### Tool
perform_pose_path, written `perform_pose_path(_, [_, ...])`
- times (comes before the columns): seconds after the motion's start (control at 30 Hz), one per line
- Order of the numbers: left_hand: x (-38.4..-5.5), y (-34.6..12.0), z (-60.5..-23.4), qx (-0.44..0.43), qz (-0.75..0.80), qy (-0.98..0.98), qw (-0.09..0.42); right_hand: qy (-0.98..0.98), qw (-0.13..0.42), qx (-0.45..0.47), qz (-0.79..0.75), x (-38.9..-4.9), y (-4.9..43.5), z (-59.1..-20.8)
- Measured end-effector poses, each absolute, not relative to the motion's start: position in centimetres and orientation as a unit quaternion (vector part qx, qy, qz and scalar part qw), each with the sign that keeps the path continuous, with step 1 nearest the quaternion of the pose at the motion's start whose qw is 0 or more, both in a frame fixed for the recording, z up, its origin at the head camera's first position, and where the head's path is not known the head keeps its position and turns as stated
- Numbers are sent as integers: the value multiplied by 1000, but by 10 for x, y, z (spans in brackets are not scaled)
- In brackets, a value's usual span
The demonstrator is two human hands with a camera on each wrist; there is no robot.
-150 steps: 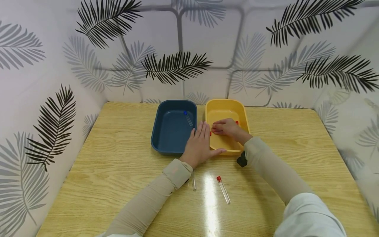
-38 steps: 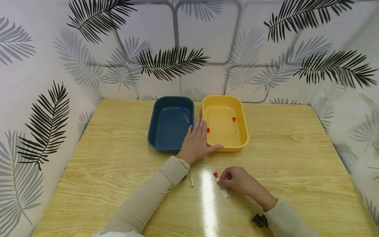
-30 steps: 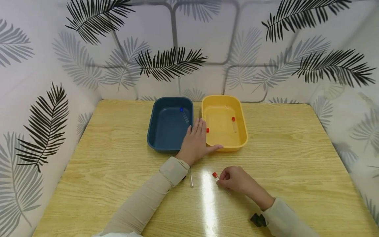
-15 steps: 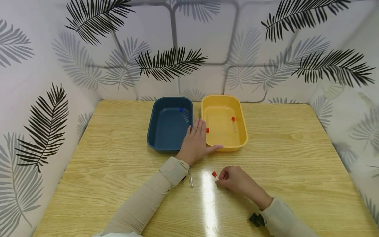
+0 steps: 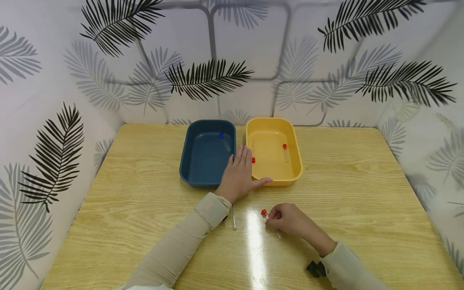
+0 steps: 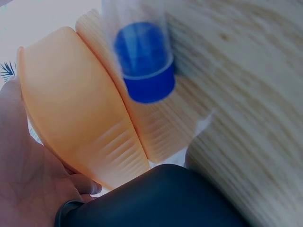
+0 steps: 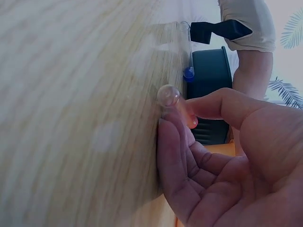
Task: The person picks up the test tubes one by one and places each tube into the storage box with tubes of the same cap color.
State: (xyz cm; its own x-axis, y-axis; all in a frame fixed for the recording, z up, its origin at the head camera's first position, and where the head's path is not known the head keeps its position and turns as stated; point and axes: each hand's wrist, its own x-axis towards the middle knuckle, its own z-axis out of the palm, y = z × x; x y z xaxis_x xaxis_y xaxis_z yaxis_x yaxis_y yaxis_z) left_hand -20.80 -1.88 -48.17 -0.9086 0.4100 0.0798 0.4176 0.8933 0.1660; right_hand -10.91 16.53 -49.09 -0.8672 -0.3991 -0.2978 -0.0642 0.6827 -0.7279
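My left hand [image 5: 237, 175] lies with straight fingers over the neighbouring rims of a dark blue tray [image 5: 183, 171] and a yellow tray [image 5: 299, 171], its thumb stretched along the yellow tray's front edge. In front of the yellow tray, my right hand [image 5: 291, 220] pinches a clear test tube with a red cap [image 5: 264, 212] between thumb and fingers, low over the table. The right wrist view shows the tube's rounded end [image 7: 168, 96] poking out of the grip. Beneath my left forearm lies another test tube [image 5: 233, 219]; its blue cap [image 6: 150, 85] shows in the left wrist view.
Inside the blue tray is one blue-capped test tube [image 5: 224, 141]. Red caps of two tubes show in the yellow tray, one cap [image 5: 284, 146] at the right and one cap [image 5: 253, 160] beside my left fingers. A patterned wall [image 5: 311, 100] stands behind the table.
My right hand has left the yellow tray and come down to the red-capped test tube on the table, now held in a pinch. The tube has turned slightly. My left hand stays put.
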Motion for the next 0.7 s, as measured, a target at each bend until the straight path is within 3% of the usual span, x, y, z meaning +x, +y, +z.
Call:
perform_pose_path(0.37, [-208, -19, -483, -216, -94, -971, 28, 847, 250, -147, -446, -111, 183, -498])
perform_pose_path(0.7, [-209, -19, -485, -211, -93, -973, 25, 829, 233, -119, -494, -122, 206, -477])
